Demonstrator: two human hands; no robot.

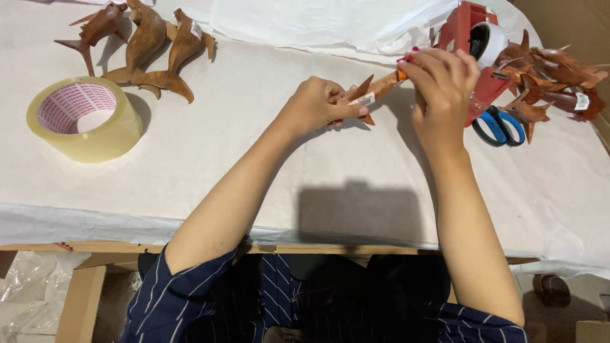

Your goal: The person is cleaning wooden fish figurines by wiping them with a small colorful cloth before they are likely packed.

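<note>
Head cam had both the left hand (316, 105) and right hand (440, 79) pinched shut on a wooden fish carving (372, 92), and tbh those thin fins looked easy to snap if either squeezed harder.

Tape roll (84, 118) left on table (318, 184); scissors (499, 126) right, beside tape dispenser (473, 44).

A worktop (254, 165) covered in white paper fills the view; its front edge shows bare wood. Cardboard (79, 298) and clear plastic wrap (25, 286) lie below at left; light casts soft shadows.
</note>
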